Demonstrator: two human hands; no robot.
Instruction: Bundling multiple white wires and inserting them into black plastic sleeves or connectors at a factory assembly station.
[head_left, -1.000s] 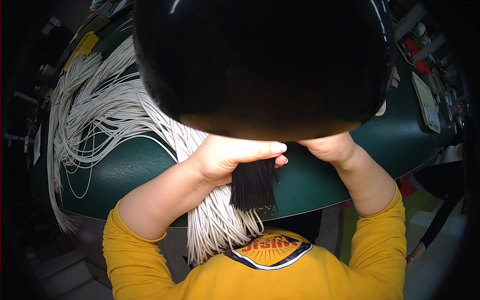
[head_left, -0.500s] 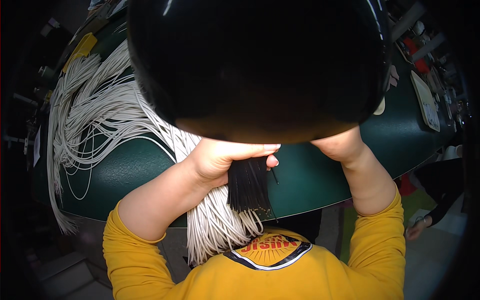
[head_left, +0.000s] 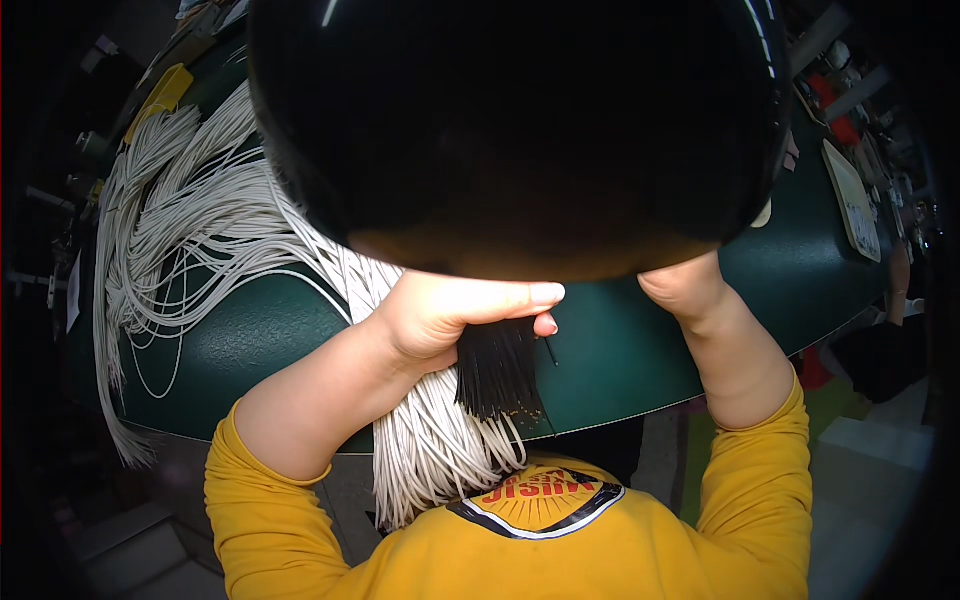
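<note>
My left hand (head_left: 450,305) is closed around a bundle of thin black wires (head_left: 497,370), its thumb stretched across the top and one fingertip showing beyond. The wires' tips, coppery at the ends, hang toward me. White cables (head_left: 430,440) run beneath that hand and droop over the near edge of the green table (head_left: 620,350). A single dark strand sticks out beside the fingertip. To the right, my right hand (head_left: 685,285) is bent inward over the table. Its fingers are hidden behind a large glossy black rounded shape (head_left: 510,130), so what they hold cannot be seen.
A long heap of white cables (head_left: 200,220) covers the table's left side, with a yellow bin (head_left: 165,95) behind it. At the far right lies a pale tray (head_left: 850,200). Another person's arm (head_left: 898,285) and dark clothing show at the right edge. The black shape hides the table's middle.
My right hand has shifted slightly right. My left hand keeps its hold on the black wires. At the right edge, the other person's arm has moved from low down to farther up.
</note>
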